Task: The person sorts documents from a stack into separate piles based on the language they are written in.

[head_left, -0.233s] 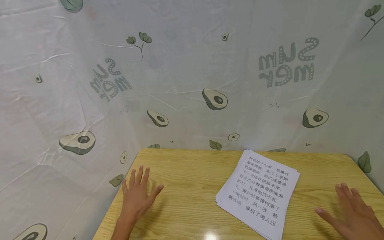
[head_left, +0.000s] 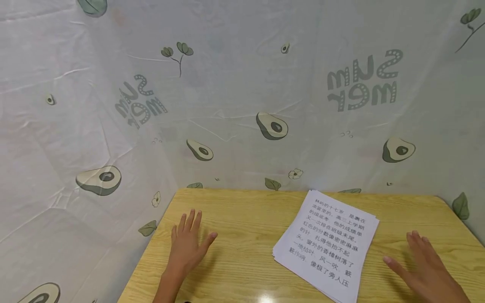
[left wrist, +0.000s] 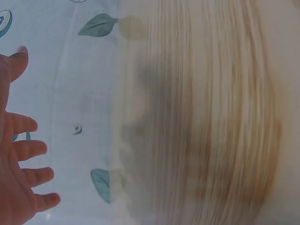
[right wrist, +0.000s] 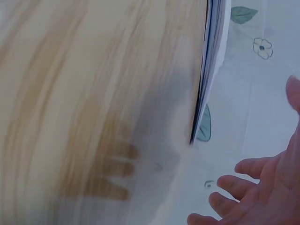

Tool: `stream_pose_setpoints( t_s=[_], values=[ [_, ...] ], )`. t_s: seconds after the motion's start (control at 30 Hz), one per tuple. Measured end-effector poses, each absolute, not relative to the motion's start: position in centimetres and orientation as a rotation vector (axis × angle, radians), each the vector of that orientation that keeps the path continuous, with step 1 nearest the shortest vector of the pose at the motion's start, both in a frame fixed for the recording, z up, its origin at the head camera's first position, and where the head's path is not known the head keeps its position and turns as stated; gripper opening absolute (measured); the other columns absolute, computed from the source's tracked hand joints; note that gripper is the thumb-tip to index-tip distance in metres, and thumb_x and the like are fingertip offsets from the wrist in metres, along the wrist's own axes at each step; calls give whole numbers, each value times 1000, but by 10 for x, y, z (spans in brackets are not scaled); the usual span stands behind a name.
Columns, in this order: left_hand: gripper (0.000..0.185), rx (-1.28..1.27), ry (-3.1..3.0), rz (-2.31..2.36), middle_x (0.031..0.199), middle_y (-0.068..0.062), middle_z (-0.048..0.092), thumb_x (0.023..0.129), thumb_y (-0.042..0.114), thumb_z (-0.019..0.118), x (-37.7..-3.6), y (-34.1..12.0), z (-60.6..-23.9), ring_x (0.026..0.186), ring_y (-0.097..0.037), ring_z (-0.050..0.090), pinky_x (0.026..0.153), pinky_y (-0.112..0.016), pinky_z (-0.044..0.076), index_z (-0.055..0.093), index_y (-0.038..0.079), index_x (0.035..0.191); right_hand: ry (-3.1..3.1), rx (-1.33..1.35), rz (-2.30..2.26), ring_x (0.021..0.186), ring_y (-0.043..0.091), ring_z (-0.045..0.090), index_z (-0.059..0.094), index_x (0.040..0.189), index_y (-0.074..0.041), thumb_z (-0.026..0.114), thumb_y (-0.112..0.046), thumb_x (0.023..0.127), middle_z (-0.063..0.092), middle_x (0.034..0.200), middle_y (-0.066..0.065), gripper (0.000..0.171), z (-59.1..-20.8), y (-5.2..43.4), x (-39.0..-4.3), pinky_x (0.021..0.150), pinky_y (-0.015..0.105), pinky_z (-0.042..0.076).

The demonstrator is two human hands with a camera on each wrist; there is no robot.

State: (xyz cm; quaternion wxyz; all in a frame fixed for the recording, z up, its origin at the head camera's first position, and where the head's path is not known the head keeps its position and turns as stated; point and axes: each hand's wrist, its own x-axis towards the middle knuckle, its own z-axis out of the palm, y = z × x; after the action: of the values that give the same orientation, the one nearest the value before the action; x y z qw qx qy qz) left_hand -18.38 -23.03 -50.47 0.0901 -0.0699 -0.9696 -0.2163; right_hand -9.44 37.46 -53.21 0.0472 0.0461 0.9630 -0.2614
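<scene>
A stack of white paper sheets (head_left: pixel 326 244) printed with Chinese text lies at a slant on the wooden table (head_left: pixel 235 227), right of its middle. My left hand (head_left: pixel 187 248) hovers over the table's left part, fingers spread, holding nothing. To the right of the stack is my right hand (head_left: pixel 424 265), its fingers extended and thumb toward the paper, apart from it. In the left wrist view the left hand (left wrist: pixel 18 159) shows spread fingers. The right wrist view has the right hand (right wrist: pixel 262 183) with nothing in it, and the edge of the paper stack (right wrist: pixel 211 70) beyond.
A pale cloth (head_left: pixel 227 84) with avocado, leaf and "summer" prints hangs behind the table and along its left side. Its folds come down to the table's back edge. Light glares off the table's near edge.
Both hands have moved inward over the table, the left to the right and the right to the left, toward the paper stack. The stack has stayed in place.
</scene>
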Motion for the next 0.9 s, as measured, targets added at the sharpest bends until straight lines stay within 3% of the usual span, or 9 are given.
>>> stream_pose_setpoints(
  t_s=[0.13, 0.33, 0.5, 0.63, 0.77, 0.9],
  values=[
    [89, -300, -2866, -761, 175, -22, 29, 105, 60, 59, -190, -209, -516, 161, -51, 26, 124, -75, 27, 31, 5, 168, 2886, 123, -861, 151, 70, -13, -6, 162, 17, 41, -61, 111, -5, 164, 50, 104, -534, 363, -104, 106, 89, 17],
    [84, -424, -2823, -990, 171, -21, 37, 106, 55, 61, -199, -176, -529, 157, -48, 37, 121, -68, 40, 35, 4, 167, 2969, 81, -899, 143, 75, 17, 11, 160, 22, 46, -56, 111, 16, 160, 53, 99, -538, 348, -115, 109, 85, 24],
    [77, -495, -2808, -1095, 167, -21, 44, 106, 50, 64, -203, -153, -530, 152, -47, 44, 117, -67, 44, 40, 5, 165, 3041, 32, -891, 140, 75, 26, 18, 158, 24, 57, -52, 108, 24, 156, 54, 98, -535, 344, -125, 109, 83, 28],
    [75, -533, -2826, -1144, 163, -20, 49, 106, 52, 63, -207, -137, -531, 150, -46, 48, 117, -65, 45, 44, 6, 162, 2993, 54, -876, 137, 75, 33, 21, 157, 24, 57, -54, 108, 30, 154, 54, 99, -529, 346, -134, 105, 82, 36],
    [75, -587, -2833, -1203, 162, -19, 52, 106, 55, 61, -209, -120, -531, 149, -46, 49, 119, -65, 44, 46, 7, 162, 2828, 146, -925, 139, 70, 41, 10, 162, 18, 49, -64, 108, 29, 157, 50, 106, -524, 349, -143, 104, 78, 44],
    [76, -636, -2848, -1223, 159, -17, 56, 106, 58, 58, -210, -100, -532, 146, -42, 53, 117, -63, 46, 47, 8, 161, 2703, 230, -1011, 144, 65, 40, 1, 166, 11, 45, -70, 106, 26, 163, 46, 109, -521, 350, -149, 105, 73, 47]
  ],
)
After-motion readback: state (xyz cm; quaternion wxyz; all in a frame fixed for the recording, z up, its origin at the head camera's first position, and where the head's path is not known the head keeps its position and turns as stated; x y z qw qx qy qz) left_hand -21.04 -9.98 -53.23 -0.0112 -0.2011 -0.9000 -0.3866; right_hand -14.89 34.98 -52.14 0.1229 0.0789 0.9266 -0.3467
